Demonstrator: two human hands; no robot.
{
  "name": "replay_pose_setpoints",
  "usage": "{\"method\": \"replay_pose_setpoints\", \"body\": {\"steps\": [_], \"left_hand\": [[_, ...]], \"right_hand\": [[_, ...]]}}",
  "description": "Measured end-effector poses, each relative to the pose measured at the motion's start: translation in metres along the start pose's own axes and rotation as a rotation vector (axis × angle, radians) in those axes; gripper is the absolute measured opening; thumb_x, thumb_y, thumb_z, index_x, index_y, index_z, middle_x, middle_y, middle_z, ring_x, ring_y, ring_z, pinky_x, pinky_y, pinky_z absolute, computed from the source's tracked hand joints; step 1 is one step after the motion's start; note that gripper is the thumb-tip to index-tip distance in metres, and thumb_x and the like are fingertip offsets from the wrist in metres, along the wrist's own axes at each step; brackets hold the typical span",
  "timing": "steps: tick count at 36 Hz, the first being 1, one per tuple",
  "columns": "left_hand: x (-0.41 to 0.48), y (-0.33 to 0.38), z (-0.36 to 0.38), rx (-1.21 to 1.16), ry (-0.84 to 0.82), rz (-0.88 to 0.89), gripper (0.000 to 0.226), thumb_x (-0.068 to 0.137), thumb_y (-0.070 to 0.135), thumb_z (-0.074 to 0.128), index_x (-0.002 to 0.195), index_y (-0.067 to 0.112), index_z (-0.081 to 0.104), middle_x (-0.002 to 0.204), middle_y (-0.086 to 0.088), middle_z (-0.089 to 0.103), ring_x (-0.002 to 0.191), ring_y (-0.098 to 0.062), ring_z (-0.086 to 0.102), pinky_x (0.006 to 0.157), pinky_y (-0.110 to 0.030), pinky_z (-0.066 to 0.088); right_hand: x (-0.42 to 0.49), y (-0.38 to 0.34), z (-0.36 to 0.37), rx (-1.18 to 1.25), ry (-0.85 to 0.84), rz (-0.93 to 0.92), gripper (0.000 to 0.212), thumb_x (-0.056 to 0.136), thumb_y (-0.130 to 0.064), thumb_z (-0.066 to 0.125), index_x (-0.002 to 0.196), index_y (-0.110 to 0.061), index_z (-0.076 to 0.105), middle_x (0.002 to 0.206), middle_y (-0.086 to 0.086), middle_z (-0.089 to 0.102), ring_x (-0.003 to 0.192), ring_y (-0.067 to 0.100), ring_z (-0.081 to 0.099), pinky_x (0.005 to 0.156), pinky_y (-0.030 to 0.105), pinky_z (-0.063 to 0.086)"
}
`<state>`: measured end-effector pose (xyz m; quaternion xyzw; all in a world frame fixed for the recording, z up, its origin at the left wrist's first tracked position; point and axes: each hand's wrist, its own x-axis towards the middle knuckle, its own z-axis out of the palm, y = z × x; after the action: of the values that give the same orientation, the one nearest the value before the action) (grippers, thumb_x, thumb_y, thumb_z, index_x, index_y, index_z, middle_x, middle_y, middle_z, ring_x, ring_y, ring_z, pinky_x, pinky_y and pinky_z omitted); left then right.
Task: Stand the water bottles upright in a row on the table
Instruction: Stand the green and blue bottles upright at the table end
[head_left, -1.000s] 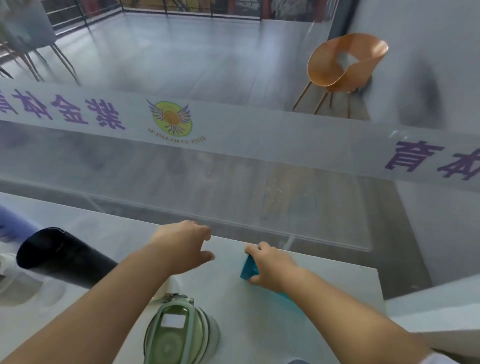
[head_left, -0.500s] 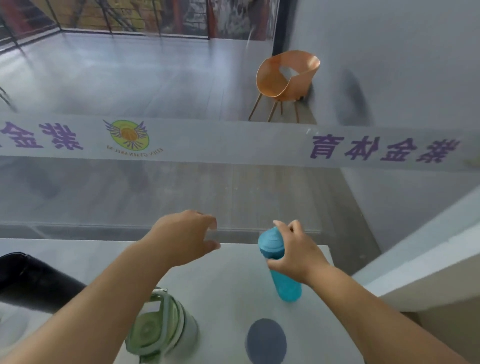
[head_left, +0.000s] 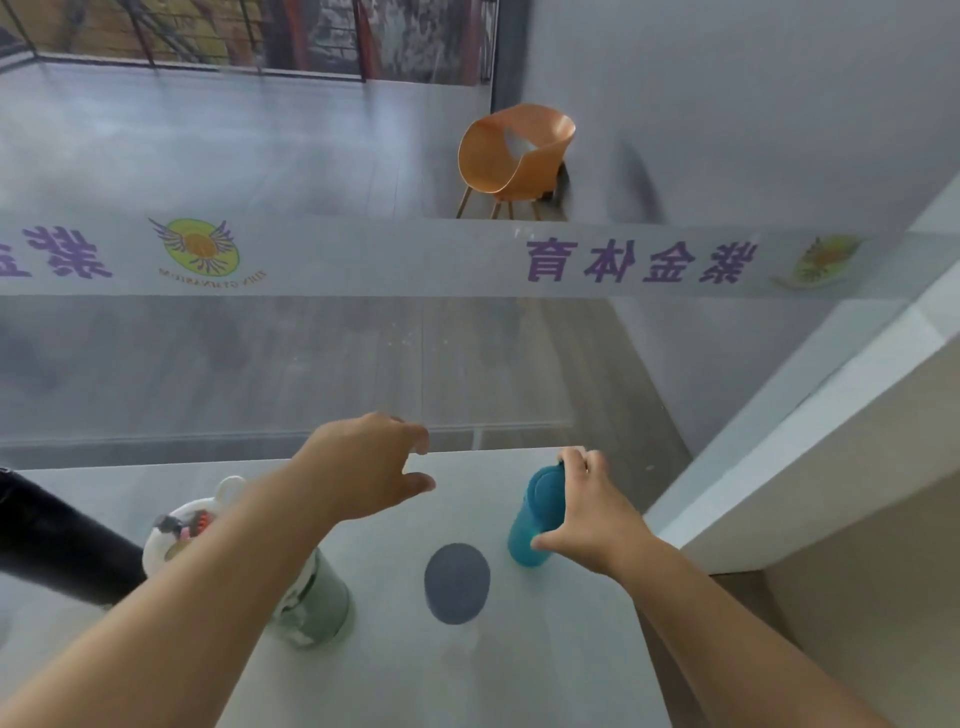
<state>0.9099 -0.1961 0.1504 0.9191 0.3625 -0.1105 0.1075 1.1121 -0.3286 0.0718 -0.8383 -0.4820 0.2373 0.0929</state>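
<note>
Three bottles are in view: one teal, one pale green, one black. There are two grips, one dark grey round shape, and one orange chair.

The right grip (head_left: 589, 512) is closed narrowly around the teal bottle (head_left: 527, 535). Its fingers curl over the cap from the far side and its thumb presses the body lower down. The bottle stands upright on the desk (head_left: 519, 649), close to the far right corner, directly under and left of this grip.

The left grip (head_left: 371, 467) holds nothing. Its fingers are loosely curved, its thumb juts toward the right grip, and it hangs above the desk's far edge, well apart from the teal bottle.

The dark grey round shape (head_left: 457, 583) lies between the two grips and nearer the person. It is just left of the teal bottle's base and not touching it. I cannot tell whether it is a flat disc or the top of something.

The pale green bottle (head_left: 319, 605) sits beneath the left forearm, which covers most of it. A white lid (head_left: 179, 535) with a small round ear shows on the arm's other side. I cannot tell whether this bottle stands or lies.

Further left of that grip, the black bottle (head_left: 57, 540) lies on its side, running out of frame.

Beyond both grips rises a glass panel carrying a pale band (head_left: 415, 257) with purple characters and two green-yellow emblems. The orange chair (head_left: 514, 156) stands behind it on the grey floor. A white ledge (head_left: 779, 467) runs just right of the right grip.
</note>
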Motion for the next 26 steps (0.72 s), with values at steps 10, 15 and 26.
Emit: {"method": "replay_pose_setpoints", "body": {"steps": [10, 15, 26], "left_hand": [[-0.010, 0.006, 0.004, -0.007, -0.004, -0.041, 0.045, 0.086, 0.054, 0.053, 0.124, 0.030, 0.052, 0.121, 0.005, 0.061, 0.102, -0.018, 0.061, 0.088, -0.034, 0.052], [-0.016, 0.008, 0.007, -0.012, 0.008, -0.067, 0.044, 0.086, 0.055, 0.053, 0.122, 0.031, 0.053, 0.118, 0.006, 0.062, 0.100, -0.018, 0.062, 0.088, -0.035, 0.052], [-0.035, 0.008, -0.015, 0.025, 0.097, -0.138, 0.039, 0.087, 0.055, 0.050, 0.119, 0.034, 0.052, 0.119, 0.010, 0.060, 0.102, -0.018, 0.060, 0.080, -0.032, 0.050]], "right_hand": [[-0.006, -0.003, -0.003, -0.049, -0.082, -0.051, 0.091, 0.081, -0.038, 0.070, 0.149, -0.023, 0.010, 0.145, 0.005, 0.028, 0.124, 0.025, 0.049, 0.100, 0.038, 0.047], [-0.007, -0.001, -0.007, -0.103, -0.124, -0.063, 0.098, 0.080, -0.046, 0.068, 0.152, -0.026, 0.004, 0.151, 0.005, 0.023, 0.130, 0.025, 0.043, 0.103, 0.039, 0.044], [-0.011, -0.025, -0.068, -0.282, -0.083, -0.184, 0.071, 0.084, -0.055, 0.059, 0.142, -0.021, 0.038, 0.141, 0.006, 0.046, 0.124, 0.025, 0.048, 0.099, 0.038, 0.046]]}}
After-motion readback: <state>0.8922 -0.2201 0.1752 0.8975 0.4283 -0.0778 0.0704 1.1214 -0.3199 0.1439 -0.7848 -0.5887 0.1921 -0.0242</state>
